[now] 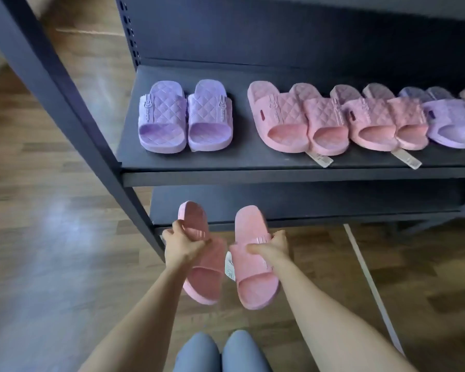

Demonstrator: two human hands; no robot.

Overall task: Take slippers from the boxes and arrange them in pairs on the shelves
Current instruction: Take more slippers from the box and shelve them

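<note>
The grip of the left hand (181, 242) is curled round the strap of the left slipper (208, 267), that of the right hand (269, 247) round the right slipper (253, 277), both pink and held in the air just before the lower shelf (306, 205). The left slipper hangs tilted and could catch the shelf's edge. The paper tag (230, 265), on which slipper I cannot tell, might snag. The upper shelf (239, 157) holds a purple pair (184, 119) and pink pairs (320, 122); below is a wooden floor (51, 237).

Matt quilted foam slippers (255, 269); glossy wood floor (51, 237)
</note>
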